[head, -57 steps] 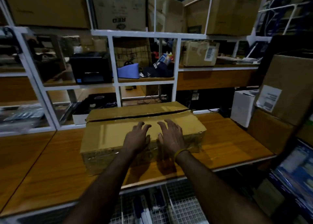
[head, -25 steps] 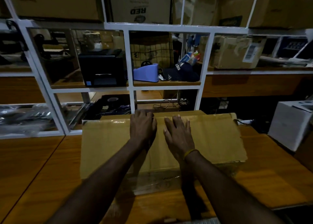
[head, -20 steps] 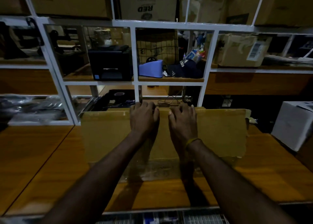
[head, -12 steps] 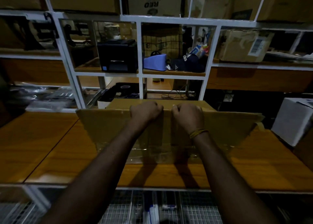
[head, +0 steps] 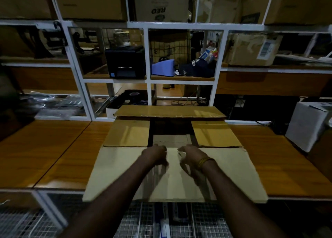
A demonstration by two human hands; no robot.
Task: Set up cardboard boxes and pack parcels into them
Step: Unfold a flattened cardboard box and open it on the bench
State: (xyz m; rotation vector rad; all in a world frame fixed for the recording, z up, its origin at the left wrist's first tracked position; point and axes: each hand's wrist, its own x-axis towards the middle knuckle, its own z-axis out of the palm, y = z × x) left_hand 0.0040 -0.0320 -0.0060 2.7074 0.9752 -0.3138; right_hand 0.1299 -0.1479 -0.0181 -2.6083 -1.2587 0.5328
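A brown cardboard box [head: 126, 134] stands on the wooden table [head: 53, 156] with all its top flaps spread outward and its dark inside showing. The wide near flap [head: 116, 174] lies folded toward me and juts past the table's front edge. My left hand [head: 154, 154] and my right hand [head: 190, 155] rest side by side on that flap close to its fold line. Their fingers are bent loosely, blurred by motion, and hold nothing. A yellow band circles my right wrist. No parcel shows inside the box.
A white box [head: 309, 124] stands at the table's right end. Behind the table, a white shelf frame [head: 147, 58] holds a black printer [head: 125, 63], a blue tape dispenser [head: 163, 67] and a labelled carton [head: 251, 49]. Wire baskets [head: 206, 223] sit under the table.
Both hands slid up the closed lid, gripped the near flap's edge and swung it toward me. The box now stands open, and the hands have let go of the edge.
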